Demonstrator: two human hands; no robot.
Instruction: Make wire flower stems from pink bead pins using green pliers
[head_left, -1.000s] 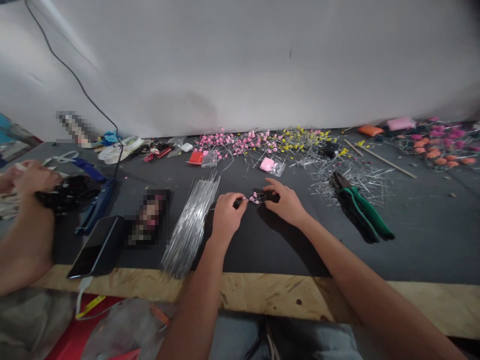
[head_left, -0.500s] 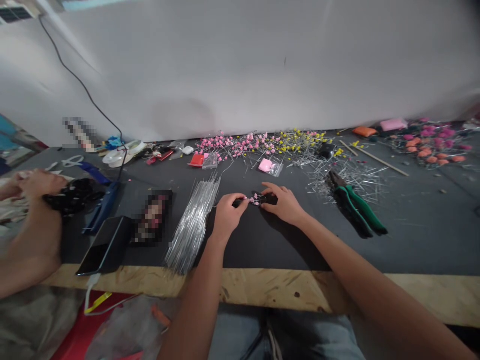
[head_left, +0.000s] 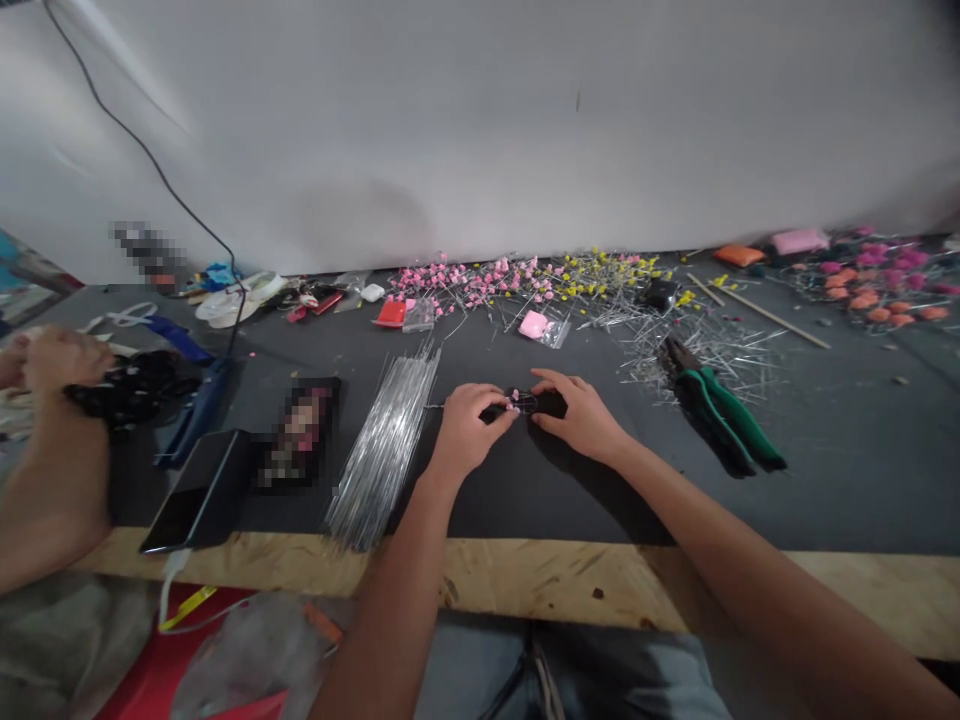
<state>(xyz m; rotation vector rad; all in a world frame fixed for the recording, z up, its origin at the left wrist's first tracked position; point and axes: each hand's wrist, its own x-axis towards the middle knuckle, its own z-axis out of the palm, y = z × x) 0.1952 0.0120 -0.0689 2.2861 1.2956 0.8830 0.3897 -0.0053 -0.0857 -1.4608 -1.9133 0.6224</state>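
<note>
- Dark tabletop: left hand pinches pink-tipped wires.
- Right hand, fingers parted, beside them; contact unclear.
- Loose pinching could let thin wires slip apart.

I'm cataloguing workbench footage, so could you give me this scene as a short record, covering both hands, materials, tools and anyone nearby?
left hand: thumb and forefinger pinched on small pink-tipped wires
right hand: thumb and fingers apart, beside those wires; contact unclear
wire bundle: on the table, left of the left hand
tool: green-handled pliers, nose over loose wires
back row: pink-headed stems, then yellow-headed stems further right
nearby: another person's hand, far left, at a black bundle
</note>
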